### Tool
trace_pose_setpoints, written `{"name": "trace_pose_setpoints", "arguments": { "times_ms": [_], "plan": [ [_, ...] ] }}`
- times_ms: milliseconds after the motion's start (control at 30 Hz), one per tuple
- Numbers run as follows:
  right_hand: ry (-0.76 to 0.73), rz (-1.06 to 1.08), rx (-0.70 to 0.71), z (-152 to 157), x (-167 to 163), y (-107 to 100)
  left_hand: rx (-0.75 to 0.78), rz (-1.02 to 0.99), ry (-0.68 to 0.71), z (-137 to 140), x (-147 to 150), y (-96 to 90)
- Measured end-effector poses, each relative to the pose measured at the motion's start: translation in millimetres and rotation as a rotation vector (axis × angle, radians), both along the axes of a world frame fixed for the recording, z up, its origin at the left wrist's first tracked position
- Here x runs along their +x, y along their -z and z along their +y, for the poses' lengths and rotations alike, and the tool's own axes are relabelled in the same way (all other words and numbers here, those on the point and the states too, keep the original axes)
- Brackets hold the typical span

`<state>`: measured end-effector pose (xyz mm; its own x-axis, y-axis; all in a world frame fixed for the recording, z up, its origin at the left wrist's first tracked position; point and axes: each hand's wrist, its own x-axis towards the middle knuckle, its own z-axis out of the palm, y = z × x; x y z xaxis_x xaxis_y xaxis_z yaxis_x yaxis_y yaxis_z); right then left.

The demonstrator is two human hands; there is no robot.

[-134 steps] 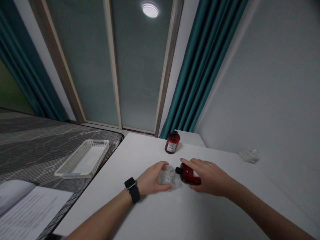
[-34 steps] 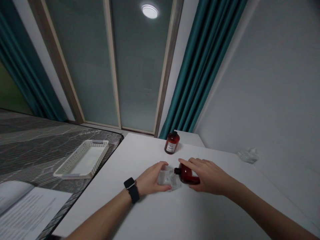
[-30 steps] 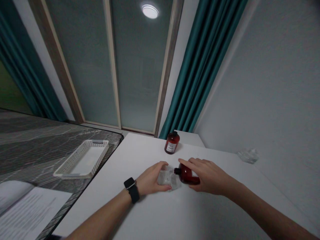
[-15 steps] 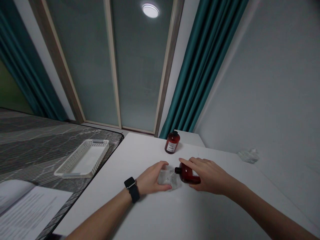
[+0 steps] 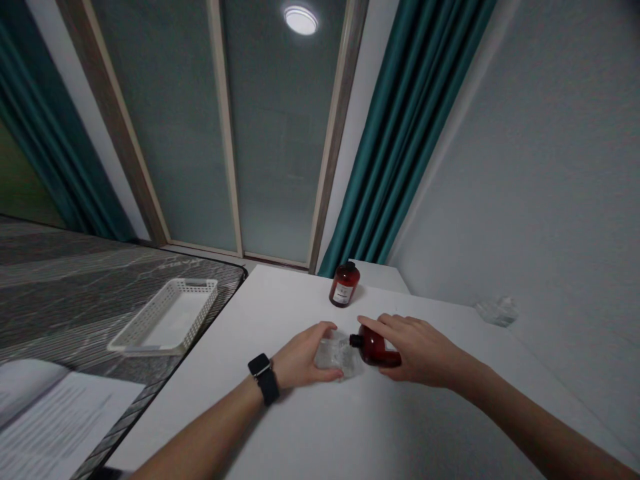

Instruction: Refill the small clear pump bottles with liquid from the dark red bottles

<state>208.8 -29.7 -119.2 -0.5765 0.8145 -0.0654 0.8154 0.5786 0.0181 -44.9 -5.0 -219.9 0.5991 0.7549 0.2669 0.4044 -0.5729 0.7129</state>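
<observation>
The right hand point(image 5: 417, 350) wraps its fingers around a tilted amber bottle point(image 5: 374, 348) just right of the clear container point(image 5: 333, 353), neck pointing at it, probably so that liquid can run in; whether any flows is too small to tell. The left hand point(image 5: 300, 363) curls thumb and fingers around the container's left side, seemingly steadying it on the worktop point(image 5: 300, 430). Of two bottles, one upright amber bottle point(image 5: 345, 285) stands beyond the container, likely kept out of the way. One container, one white basket point(image 5: 120, 345) well left of it.
</observation>
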Motion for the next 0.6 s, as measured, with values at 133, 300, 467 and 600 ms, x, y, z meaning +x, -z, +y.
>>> {"name": "trace_pose_setpoints", "arguments": {
  "times_ms": [133,300,467,600],
  "plan": [
    [-0.007,0.001,0.005,0.6,0.2,0.8,-0.008,0.000,-0.001,-0.7,0.1,-0.9],
    [-0.008,-0.001,-0.004,0.9,0.9,-0.4,0.002,-0.010,-0.003,-0.8,-0.1,0.4],
    [-0.005,0.007,-0.016,0.8,1.3,-1.0,0.007,-0.021,-0.001,-0.9,0.0,0.4],
    [-0.012,0.010,-0.006,0.3,1.3,-0.7,-0.003,-0.018,-0.006,-1.4,0.2,-1.0]
  ]
}}
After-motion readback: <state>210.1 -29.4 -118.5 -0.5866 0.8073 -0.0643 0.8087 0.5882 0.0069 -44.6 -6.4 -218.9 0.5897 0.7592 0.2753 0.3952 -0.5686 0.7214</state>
